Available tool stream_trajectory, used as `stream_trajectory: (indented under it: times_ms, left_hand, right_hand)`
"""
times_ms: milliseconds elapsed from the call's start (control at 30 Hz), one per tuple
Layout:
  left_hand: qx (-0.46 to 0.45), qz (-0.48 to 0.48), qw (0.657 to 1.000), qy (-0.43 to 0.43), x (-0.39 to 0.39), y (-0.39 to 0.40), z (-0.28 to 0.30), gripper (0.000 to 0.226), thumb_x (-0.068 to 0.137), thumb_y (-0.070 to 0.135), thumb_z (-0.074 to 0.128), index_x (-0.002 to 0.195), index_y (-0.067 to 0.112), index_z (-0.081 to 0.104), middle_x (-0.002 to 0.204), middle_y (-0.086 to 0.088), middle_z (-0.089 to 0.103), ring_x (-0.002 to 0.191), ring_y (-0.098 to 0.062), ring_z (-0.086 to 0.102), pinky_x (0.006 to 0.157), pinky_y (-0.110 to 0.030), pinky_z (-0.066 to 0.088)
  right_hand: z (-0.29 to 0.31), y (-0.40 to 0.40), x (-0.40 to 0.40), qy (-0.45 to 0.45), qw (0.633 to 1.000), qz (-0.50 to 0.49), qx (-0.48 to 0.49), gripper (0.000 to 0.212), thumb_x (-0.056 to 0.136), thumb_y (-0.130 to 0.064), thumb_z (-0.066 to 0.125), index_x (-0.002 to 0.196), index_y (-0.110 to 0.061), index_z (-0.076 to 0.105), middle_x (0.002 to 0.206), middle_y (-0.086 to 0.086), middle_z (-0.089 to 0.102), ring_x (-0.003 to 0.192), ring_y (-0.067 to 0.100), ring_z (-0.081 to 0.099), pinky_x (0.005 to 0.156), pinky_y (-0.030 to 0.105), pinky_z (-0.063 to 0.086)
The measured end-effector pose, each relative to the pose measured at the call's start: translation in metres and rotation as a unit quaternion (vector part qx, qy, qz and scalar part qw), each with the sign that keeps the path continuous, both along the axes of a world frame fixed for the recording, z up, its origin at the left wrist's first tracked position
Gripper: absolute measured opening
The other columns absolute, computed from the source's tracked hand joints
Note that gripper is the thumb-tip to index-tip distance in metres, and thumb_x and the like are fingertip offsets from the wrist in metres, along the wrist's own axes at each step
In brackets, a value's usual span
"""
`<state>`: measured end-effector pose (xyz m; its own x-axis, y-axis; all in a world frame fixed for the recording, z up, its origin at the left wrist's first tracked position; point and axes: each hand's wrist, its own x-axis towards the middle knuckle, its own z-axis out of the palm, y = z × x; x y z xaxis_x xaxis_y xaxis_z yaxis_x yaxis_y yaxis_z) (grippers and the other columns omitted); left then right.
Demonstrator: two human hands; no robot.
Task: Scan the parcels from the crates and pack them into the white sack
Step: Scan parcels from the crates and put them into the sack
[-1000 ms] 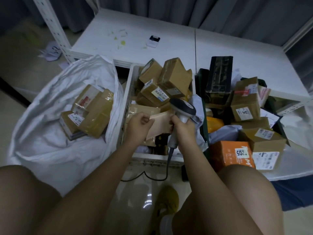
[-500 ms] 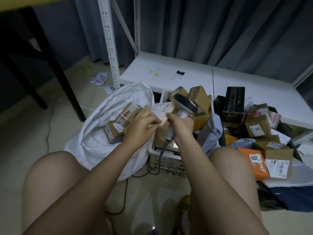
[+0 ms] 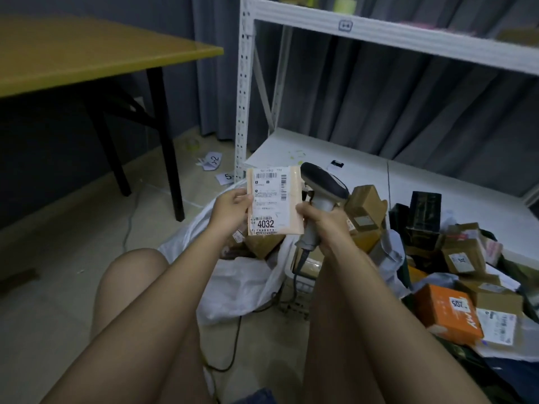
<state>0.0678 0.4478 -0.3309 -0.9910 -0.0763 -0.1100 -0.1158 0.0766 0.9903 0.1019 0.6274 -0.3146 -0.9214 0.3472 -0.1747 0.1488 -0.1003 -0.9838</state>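
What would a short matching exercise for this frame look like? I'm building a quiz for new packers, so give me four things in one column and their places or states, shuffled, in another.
Things:
1. flat parcel
2. scanner
3. orange box
4. white sack

Places or states:
A. lies open on the floor, below the raised hands
B. gripped by its handle in the right hand
C. lies in the pile at the right, label reading 205
D. held up by the left hand, label reading 4032

Pairs: 1-D, 2-B, 3-C, 4-A
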Motion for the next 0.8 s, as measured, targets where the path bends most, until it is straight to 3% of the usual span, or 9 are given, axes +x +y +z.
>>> stream_trajectory:
  times_ms: [67, 133, 300, 333, 400, 500, 600, 700, 800]
  left_hand:
    - [0.012, 0.018, 1.000, 0.010, 0.000, -0.004, 0.005, 0.013, 0.095, 0.012, 0.054, 0.108, 0.011, 0.056, 0.109, -0.010, 0.065, 0.091, -0.022, 0.064, 0.077, -0.033, 0.054]
    - [0.021, 0.022, 0.999, 0.019, 0.002, -0.007, 0.010, 0.012, 0.095, 0.011, 0.055, 0.106, 0.010, 0.055, 0.102, -0.007, 0.065, 0.085, -0.018, 0.063, 0.064, -0.025, 0.051]
    - [0.026, 0.011, 0.999, 0.024, 0.000, -0.007, 0.008, 0.007, 0.094, 0.008, 0.056, 0.101, 0.006, 0.055, 0.090, -0.003, 0.063, 0.076, -0.011, 0.062, 0.048, -0.013, 0.048]
    - [0.041, 0.013, 0.999, 0.020, 0.000, -0.006, 0.008, 0.001, 0.094, 0.008, 0.057, 0.095, 0.007, 0.056, 0.088, -0.001, 0.063, 0.074, -0.009, 0.062, 0.049, -0.012, 0.049]
    - [0.070, 0.023, 0.997, 0.011, -0.005, -0.007, 0.001, 0.011, 0.093, 0.008, 0.058, 0.083, 0.012, 0.058, 0.082, 0.001, 0.064, 0.069, -0.004, 0.064, 0.053, -0.014, 0.051]
    - [0.068, 0.045, 0.997, -0.001, -0.016, -0.009, -0.013, 0.014, 0.091, 0.007, 0.061, 0.078, 0.013, 0.061, 0.081, 0.000, 0.065, 0.070, -0.005, 0.065, 0.057, -0.016, 0.054]
    - [0.057, 0.082, 0.995, -0.011, -0.033, -0.012, -0.032, 0.017, 0.091, 0.006, 0.060, 0.076, 0.014, 0.059, 0.080, -0.001, 0.065, 0.069, -0.008, 0.064, 0.062, -0.022, 0.056]
    - [0.050, 0.106, 0.992, -0.042, -0.054, -0.013, -0.051, 0.018, 0.092, 0.007, 0.059, 0.075, 0.014, 0.057, 0.086, -0.007, 0.066, 0.074, -0.016, 0.063, 0.075, -0.035, 0.054]
    - [0.040, 0.101, 0.992, -0.056, -0.069, -0.011, -0.066, 0.017, 0.092, 0.007, 0.058, 0.077, 0.013, 0.055, 0.087, -0.009, 0.066, 0.072, -0.015, 0.063, 0.065, -0.028, 0.053]
  right_hand:
    - [0.002, -0.005, 0.000, 0.011, 1.000, 0.004, 0.008, 0.017, 0.080, -0.002, 0.075, 0.087, -0.010, 0.061, 0.087, 0.005, 0.069, 0.076, 0.017, 0.068, 0.060, 0.026, 0.057]
    - [0.004, -0.007, -0.002, 0.012, 1.000, -0.002, 0.014, 0.022, 0.081, -0.010, 0.076, 0.097, -0.008, 0.061, 0.087, 0.001, 0.067, 0.074, 0.012, 0.066, 0.053, 0.020, 0.052]
    - [-0.008, -0.004, -0.022, 0.004, 1.000, -0.001, -0.003, 0.036, 0.079, -0.012, 0.078, 0.110, -0.004, 0.061, 0.100, 0.005, 0.070, 0.083, 0.014, 0.068, 0.064, 0.027, 0.056]
    - [-0.012, -0.005, -0.025, -0.002, 1.000, 0.000, -0.008, 0.037, 0.080, -0.010, 0.078, 0.111, -0.002, 0.060, 0.098, 0.004, 0.070, 0.083, 0.014, 0.068, 0.065, 0.028, 0.056]
    - [-0.018, -0.006, -0.033, -0.007, 1.000, 0.004, -0.002, 0.031, 0.081, -0.008, 0.076, 0.107, -0.002, 0.060, 0.090, 0.001, 0.069, 0.076, 0.011, 0.066, 0.062, 0.026, 0.054]
    - [-0.029, -0.006, -0.045, 0.000, 0.999, -0.003, 0.035, 0.022, 0.085, -0.010, 0.073, 0.099, -0.010, 0.057, 0.084, -0.002, 0.064, 0.072, 0.007, 0.060, 0.068, 0.028, 0.052]
    - [-0.043, -0.001, -0.053, 0.004, 0.997, -0.023, 0.079, 0.019, 0.088, -0.020, 0.068, 0.102, -0.017, 0.056, 0.091, 0.005, 0.067, 0.083, 0.020, 0.063, 0.081, 0.040, 0.052]
    - [-0.057, 0.002, -0.054, -0.026, 0.996, 0.024, 0.084, 0.008, 0.088, -0.014, 0.065, 0.086, -0.011, 0.058, 0.075, 0.011, 0.062, 0.066, 0.023, 0.057, 0.061, 0.033, 0.047]
    - [-0.065, -0.002, -0.048, -0.056, 0.988, 0.096, 0.107, 0.014, 0.085, -0.014, 0.068, 0.077, -0.007, 0.058, 0.058, 0.005, 0.056, 0.049, 0.015, 0.050, 0.046, 0.023, 0.041]
